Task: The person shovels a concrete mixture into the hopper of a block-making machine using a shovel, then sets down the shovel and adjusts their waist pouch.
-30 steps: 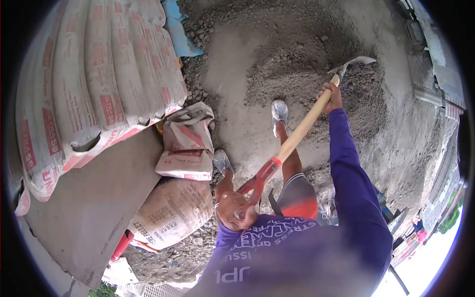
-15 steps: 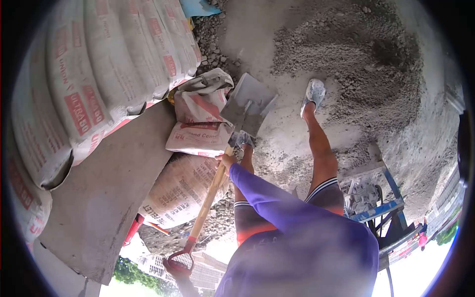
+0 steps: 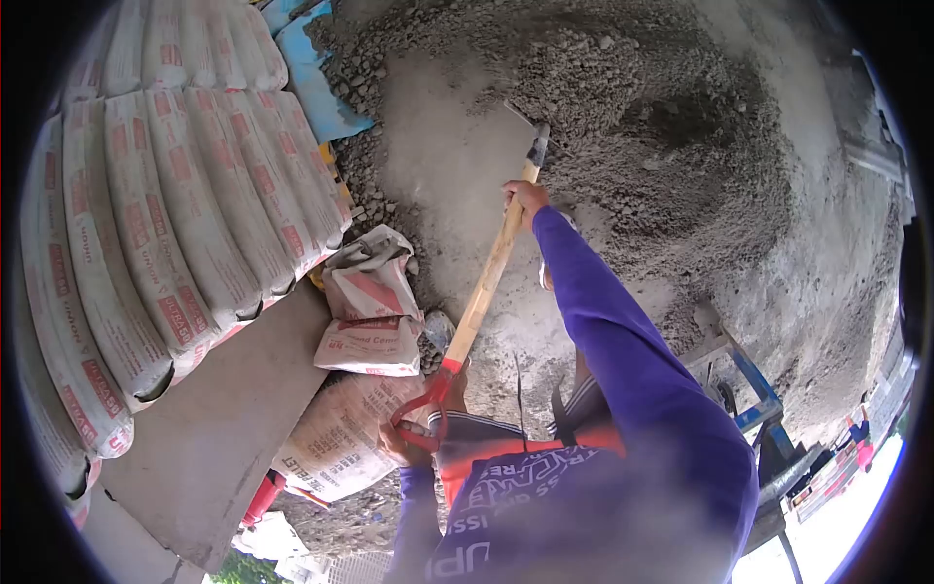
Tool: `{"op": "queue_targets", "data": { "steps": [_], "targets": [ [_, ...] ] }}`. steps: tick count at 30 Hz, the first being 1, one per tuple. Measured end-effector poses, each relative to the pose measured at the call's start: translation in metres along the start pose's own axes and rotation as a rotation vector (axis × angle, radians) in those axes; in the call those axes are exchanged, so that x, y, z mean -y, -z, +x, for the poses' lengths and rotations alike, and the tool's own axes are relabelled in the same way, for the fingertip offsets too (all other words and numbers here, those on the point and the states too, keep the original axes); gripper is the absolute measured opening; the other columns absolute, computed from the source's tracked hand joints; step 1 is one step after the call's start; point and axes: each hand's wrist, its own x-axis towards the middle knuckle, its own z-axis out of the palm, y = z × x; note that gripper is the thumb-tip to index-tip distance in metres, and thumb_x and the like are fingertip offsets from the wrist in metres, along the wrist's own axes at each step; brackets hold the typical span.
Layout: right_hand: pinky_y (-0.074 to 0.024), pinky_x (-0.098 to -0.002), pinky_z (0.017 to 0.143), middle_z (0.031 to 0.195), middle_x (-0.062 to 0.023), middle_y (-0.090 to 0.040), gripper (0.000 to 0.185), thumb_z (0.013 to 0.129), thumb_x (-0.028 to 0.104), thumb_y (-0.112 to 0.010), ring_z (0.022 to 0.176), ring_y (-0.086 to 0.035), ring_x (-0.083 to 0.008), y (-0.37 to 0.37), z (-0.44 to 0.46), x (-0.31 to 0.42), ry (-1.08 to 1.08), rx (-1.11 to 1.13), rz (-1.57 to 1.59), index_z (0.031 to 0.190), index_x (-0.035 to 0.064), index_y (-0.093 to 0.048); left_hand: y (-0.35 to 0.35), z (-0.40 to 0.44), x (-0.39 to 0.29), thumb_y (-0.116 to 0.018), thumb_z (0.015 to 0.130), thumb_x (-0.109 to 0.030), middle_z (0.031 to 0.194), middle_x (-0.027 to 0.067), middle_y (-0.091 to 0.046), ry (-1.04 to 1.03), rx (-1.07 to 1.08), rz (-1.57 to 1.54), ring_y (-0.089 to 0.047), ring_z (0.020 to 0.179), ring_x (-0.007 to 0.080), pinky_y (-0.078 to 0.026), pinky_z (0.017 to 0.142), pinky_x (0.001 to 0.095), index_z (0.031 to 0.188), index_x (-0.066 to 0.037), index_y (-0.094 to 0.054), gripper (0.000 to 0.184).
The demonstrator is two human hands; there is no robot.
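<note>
My right hand point(image 3: 526, 200) is wrapped around the wooden shaft of a shovel point(image 3: 488, 280), just below its metal socket. At the other end, my left hand point(image 3: 399, 443) grips the red D-shaped handle. The blade shows almost edge-on at the near left side of a grey heap of sand and gravel point(image 3: 632, 117); how deep it sits I cannot tell. Purple sleeves cover both arms. A folded cement bag point(image 3: 370, 307) lies to the left of the shaft.
Stacked cement bags point(image 3: 165, 224) fill the left, beside a grey board point(image 3: 219, 419). Under the folded bag lies a printed sack point(image 3: 341, 433). A blue metal frame point(image 3: 754, 384) stands at the right. A person point(image 3: 862, 443) is far off at the right edge.
The shovel has swung forward and right, from beside the folded bag to the heap. Both hands moved with it, still holding it. The view has shifted too.
</note>
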Motion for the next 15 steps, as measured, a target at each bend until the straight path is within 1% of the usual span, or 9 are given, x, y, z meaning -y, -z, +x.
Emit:
{"op": "queue_targets", "data": {
  "steps": [1, 3, 6, 7, 9, 10, 11, 12, 15],
  "targets": [
    [-0.0438, -0.0357, 0.048, 0.057, -0.0038, -0.048, 0.008, 0.075, 0.009, -0.063, 0.047, -0.049, -0.0173, 0.009, -0.018, 0.007, 0.007, -0.001, 0.021, 0.075, 0.0045, -0.056, 0.013, -0.004, 0.003, -0.046, 0.09, -0.042, 0.048, 0.0018, -0.046, -0.046, 0.043, 0.021, -0.047, 0.04, 0.0149, -0.037, 0.038, 0.0311, 0.069, -0.003, -0.052, 0.045],
    [-0.0435, -0.0359, 0.05, 0.06, -0.0025, -0.047, 0.01, 0.076, 0.008, -0.063, 0.05, -0.049, -0.0169, 0.029, -0.068, 0.028, 0.024, 0.059, 0.151, 0.074, 0.0068, -0.053, 0.037, -0.004, 0.021, -0.051, 0.087, -0.035, 0.052, 0.0035, -0.05, -0.353, 0.031, 0.291, -0.048, 0.041, 0.0162, -0.038, 0.04, 0.0317, 0.068, -0.003, -0.054, 0.037],
    [-0.0421, -0.0372, 0.05, 0.061, -0.0015, -0.045, 0.012, 0.079, 0.01, -0.06, 0.049, -0.047, -0.0165, 0.069, -0.117, 0.078, 0.054, 0.149, 0.354, 0.078, 0.0111, -0.047, 0.006, -0.016, -0.038, -0.06, 0.075, -0.019, 0.06, 0.0073, -0.057, -0.571, 0.222, 0.278, -0.052, 0.046, 0.0212, -0.042, 0.044, 0.0321, 0.07, -0.005, -0.058, 0.015],
    [-0.0423, -0.037, 0.05, 0.061, -0.0018, -0.045, 0.012, 0.079, 0.011, -0.059, 0.05, -0.047, -0.0167, 0.082, -0.132, 0.101, 0.09, 0.122, 0.366, 0.079, 0.0109, -0.047, -0.011, -0.022, -0.059, -0.061, 0.073, -0.019, 0.061, 0.0075, -0.057, -0.602, 0.285, 0.247, -0.054, 0.048, 0.0229, -0.042, 0.045, 0.0321, 0.07, -0.006, -0.058, 0.014],
    [-0.0432, -0.0365, 0.05, 0.062, -0.0022, -0.046, 0.01, 0.081, 0.014, -0.055, 0.051, -0.049, -0.0168, 0.105, -0.148, 0.136, 0.214, 0.008, 0.315, 0.078, 0.0104, -0.046, -0.051, -0.043, -0.119, -0.06, 0.077, -0.032, 0.065, 0.008, -0.057, -0.896, 0.557, 0.277, -0.056, 0.059, 0.0214, -0.044, 0.053, 0.0331, 0.074, -0.003, -0.059, 0.028],
    [-0.0438, -0.0362, 0.05, 0.062, -0.0024, -0.047, 0.012, 0.082, 0.017, -0.052, 0.051, -0.05, -0.0168, 0.114, -0.16, 0.151, 0.314, -0.068, 0.248, 0.076, 0.0101, -0.046, -0.058, -0.047, -0.137, -0.062, 0.075, -0.027, 0.067, 0.0083, -0.057, -1.012, 0.654, 0.224, -0.057, 0.061, 0.0227, -0.044, 0.054, 0.0337, 0.074, -0.004, -0.059, 0.024],
    [-0.0441, -0.0361, 0.05, 0.063, -0.0029, -0.048, 0.011, 0.082, 0.016, -0.053, 0.052, -0.05, -0.0171, 0.111, -0.183, 0.154, 0.357, -0.01, 0.28, 0.076, 0.0097, -0.047, -0.056, -0.052, -0.148, -0.064, 0.072, -0.023, 0.069, 0.0086, -0.057, -1.124, 0.745, 0.172, -0.057, 0.064, 0.0239, -0.045, 0.056, 0.0344, 0.075, -0.004, -0.059, 0.019],
    [-0.0443, -0.0361, 0.05, 0.063, -0.0033, -0.049, 0.011, 0.081, 0.016, -0.054, 0.052, -0.051, -0.0174, 0.099, -0.207, 0.153, 0.392, 0.048, 0.312, 0.076, 0.0092, -0.047, -0.042, -0.054, -0.148, -0.063, 0.073, -0.023, 0.069, 0.0079, -0.057, -1.173, 0.705, 0.22, -0.057, 0.063, 0.023, -0.045, 0.056, 0.0349, 0.073, -0.005, -0.059, 0.018],
    [-0.0446, -0.0346, 0.05, 0.065, -0.0046, -0.051, 0.009, 0.078, 0.009, -0.057, 0.053, -0.053, -0.0178, 0.053, -0.235, 0.103, 0.434, 0.121, 0.36, 0.078, 0.0068, -0.049, 0.026, -0.039, -0.089, -0.058, 0.079, -0.03, 0.064, 0.0079, -0.056, -0.822, 0.541, 0.094, -0.055, 0.059, 0.0218, -0.045, 0.056, 0.0364, 0.073, -0.004, -0.058, 0.027]
  ]
}}
